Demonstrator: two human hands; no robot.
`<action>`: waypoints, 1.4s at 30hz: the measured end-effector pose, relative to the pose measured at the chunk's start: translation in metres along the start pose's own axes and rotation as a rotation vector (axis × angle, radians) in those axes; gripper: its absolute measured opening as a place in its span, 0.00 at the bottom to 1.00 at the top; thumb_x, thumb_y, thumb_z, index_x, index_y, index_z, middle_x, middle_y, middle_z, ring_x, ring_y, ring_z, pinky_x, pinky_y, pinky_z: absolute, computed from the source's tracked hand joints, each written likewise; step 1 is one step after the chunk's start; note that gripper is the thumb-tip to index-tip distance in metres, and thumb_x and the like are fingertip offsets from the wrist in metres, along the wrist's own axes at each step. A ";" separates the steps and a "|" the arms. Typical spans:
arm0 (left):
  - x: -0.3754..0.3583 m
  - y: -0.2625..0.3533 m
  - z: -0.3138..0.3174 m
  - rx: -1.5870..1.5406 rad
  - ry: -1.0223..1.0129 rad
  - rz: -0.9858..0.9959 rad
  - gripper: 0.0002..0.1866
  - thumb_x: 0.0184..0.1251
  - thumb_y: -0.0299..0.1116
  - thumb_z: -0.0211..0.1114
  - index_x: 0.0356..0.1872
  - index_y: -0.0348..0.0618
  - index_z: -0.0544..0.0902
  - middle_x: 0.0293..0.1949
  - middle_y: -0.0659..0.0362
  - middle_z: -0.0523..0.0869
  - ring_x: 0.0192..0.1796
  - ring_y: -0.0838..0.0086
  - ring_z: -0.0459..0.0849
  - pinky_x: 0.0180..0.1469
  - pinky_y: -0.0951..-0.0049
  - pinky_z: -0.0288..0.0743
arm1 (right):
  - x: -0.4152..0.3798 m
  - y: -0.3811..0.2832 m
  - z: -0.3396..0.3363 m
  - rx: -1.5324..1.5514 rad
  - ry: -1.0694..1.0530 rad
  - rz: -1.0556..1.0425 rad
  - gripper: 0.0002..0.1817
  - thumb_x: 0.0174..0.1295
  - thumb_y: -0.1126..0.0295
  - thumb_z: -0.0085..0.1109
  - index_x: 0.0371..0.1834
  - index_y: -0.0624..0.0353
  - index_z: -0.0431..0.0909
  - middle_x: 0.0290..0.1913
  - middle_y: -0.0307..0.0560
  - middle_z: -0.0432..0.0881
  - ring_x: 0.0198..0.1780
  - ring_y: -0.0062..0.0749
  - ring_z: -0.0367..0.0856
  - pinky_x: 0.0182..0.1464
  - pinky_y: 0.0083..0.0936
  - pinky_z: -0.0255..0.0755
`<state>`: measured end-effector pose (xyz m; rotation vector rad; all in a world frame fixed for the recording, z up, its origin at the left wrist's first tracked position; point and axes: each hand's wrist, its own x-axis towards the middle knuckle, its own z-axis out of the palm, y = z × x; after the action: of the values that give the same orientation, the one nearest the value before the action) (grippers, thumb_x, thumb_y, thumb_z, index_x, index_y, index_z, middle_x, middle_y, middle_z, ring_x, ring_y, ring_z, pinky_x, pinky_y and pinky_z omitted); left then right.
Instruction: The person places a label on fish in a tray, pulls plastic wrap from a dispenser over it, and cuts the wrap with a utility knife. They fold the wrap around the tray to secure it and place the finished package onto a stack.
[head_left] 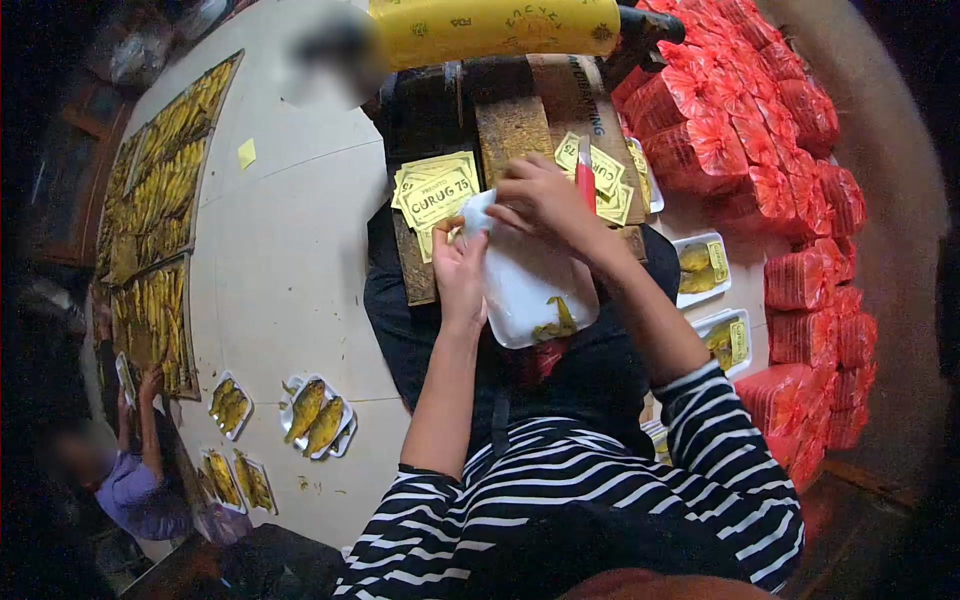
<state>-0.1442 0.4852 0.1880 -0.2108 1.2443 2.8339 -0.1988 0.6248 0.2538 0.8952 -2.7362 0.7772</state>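
Observation:
A white foam tray (pixel 530 275) lies across my lap, with a brownish-yellow scrap (pixel 557 320) at its near end. At the tray's far left corner, my left hand (pixel 460 275) pinches a small crumpled white piece (pixel 478 212). My right hand (pixel 545 203) is bent over the tray's far end with its fingers curled close to that piece; what lies in them is hidden. Yellow printed labels (pixel 437 188) are heaped left of my hands on a wooden board (pixel 512 125). More labels (pixel 608 178) lie at the right, under a red-handled cutter (pixel 585 172).
A yellow printed roll (pixel 495 30) spans the top. Red-bagged stacks (pixel 705 160) line the right, beside labelled fish trays (pixel 702 268). Trays of fish (pixel 318 415) stand on the floor at left, near large fish racks (pixel 155 320) and another person in a purple shirt (pixel 145 497).

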 end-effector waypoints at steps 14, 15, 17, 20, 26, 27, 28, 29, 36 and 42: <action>-0.103 0.036 0.121 0.953 -1.153 0.268 0.14 0.48 0.21 0.63 0.38 0.46 0.80 0.35 0.60 0.84 0.40 0.73 0.83 0.46 0.64 0.73 | -0.237 0.045 -0.024 1.105 0.248 0.726 0.20 0.63 0.56 0.49 0.46 0.62 0.76 0.39 0.39 0.79 0.42 0.19 0.74 0.43 0.20 0.70; -0.119 0.021 0.130 1.010 -1.419 0.385 0.14 0.48 0.24 0.62 0.39 0.50 0.80 0.37 0.61 0.84 0.42 0.69 0.83 0.52 0.54 0.70 | -0.266 0.024 -0.035 1.306 0.153 0.924 0.22 0.61 0.54 0.50 0.45 0.62 0.76 0.40 0.40 0.79 0.41 0.19 0.75 0.41 0.20 0.71; -0.148 -0.008 0.133 1.053 -1.752 0.398 0.12 0.52 0.29 0.58 0.39 0.54 0.80 0.43 0.66 0.83 0.51 0.69 0.79 0.60 0.34 0.49 | -0.330 -0.010 -0.039 1.177 0.226 1.069 0.21 0.59 0.55 0.54 0.42 0.64 0.77 0.41 0.44 0.79 0.41 0.20 0.76 0.40 0.19 0.72; -0.184 -0.032 0.123 1.236 -1.843 0.437 0.14 0.56 0.33 0.57 0.46 0.52 0.76 0.54 0.62 0.75 0.62 0.67 0.67 0.60 0.31 0.40 | -0.411 -0.048 -0.028 1.449 0.724 1.167 0.13 0.60 0.64 0.54 0.42 0.63 0.74 0.41 0.47 0.78 0.45 0.25 0.76 0.49 0.23 0.71; -0.177 -0.027 0.134 1.320 -1.679 0.251 0.24 0.52 0.32 0.65 0.52 0.49 0.71 0.58 0.56 0.72 0.61 0.61 0.69 0.63 0.40 0.47 | -0.561 -0.095 0.008 1.309 1.598 1.133 0.16 0.66 0.65 0.44 0.53 0.62 0.64 0.49 0.50 0.74 0.50 0.37 0.75 0.54 0.35 0.70; -0.173 -0.025 0.132 1.312 -1.653 0.235 0.22 0.53 0.32 0.64 0.51 0.48 0.71 0.58 0.55 0.72 0.60 0.62 0.69 0.63 0.41 0.47 | -0.585 -0.102 0.019 1.273 1.645 1.178 0.17 0.67 0.65 0.43 0.54 0.62 0.64 0.49 0.50 0.74 0.50 0.37 0.75 0.54 0.35 0.70; -0.170 -0.025 0.131 1.322 -1.639 0.205 0.22 0.54 0.33 0.64 0.51 0.48 0.71 0.57 0.55 0.72 0.60 0.62 0.69 0.63 0.41 0.47 | -0.596 -0.104 0.024 1.235 1.690 1.222 0.17 0.67 0.65 0.41 0.55 0.61 0.63 0.50 0.50 0.74 0.50 0.38 0.75 0.54 0.35 0.69; -0.168 -0.025 0.130 1.332 -1.624 0.177 0.21 0.54 0.33 0.64 0.51 0.48 0.72 0.57 0.55 0.73 0.60 0.62 0.70 0.63 0.41 0.47 | -0.596 -0.108 0.025 1.218 1.681 1.268 0.16 0.67 0.65 0.40 0.55 0.61 0.63 0.50 0.49 0.74 0.50 0.38 0.75 0.54 0.35 0.70; -0.159 -0.023 0.123 1.358 -1.584 0.132 0.20 0.56 0.35 0.62 0.51 0.45 0.72 0.55 0.53 0.74 0.58 0.62 0.72 0.63 0.42 0.49 | -0.596 -0.112 0.056 1.189 1.649 1.385 0.16 0.68 0.66 0.39 0.54 0.62 0.65 0.48 0.50 0.75 0.46 0.35 0.77 0.48 0.31 0.73; -0.129 -0.006 0.096 1.248 -1.295 -0.183 0.19 0.54 0.34 0.64 0.47 0.40 0.74 0.45 0.53 0.80 0.45 0.62 0.79 0.56 0.63 0.64 | -0.561 -0.105 0.006 -0.332 0.646 1.851 0.20 0.57 0.67 0.53 0.51 0.67 0.67 0.43 0.58 0.74 0.45 0.44 0.73 0.48 0.33 0.67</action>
<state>-0.0264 0.5628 0.2660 1.1694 1.8857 0.9958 0.3169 0.8338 0.1249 -1.8358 -2.1684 0.4573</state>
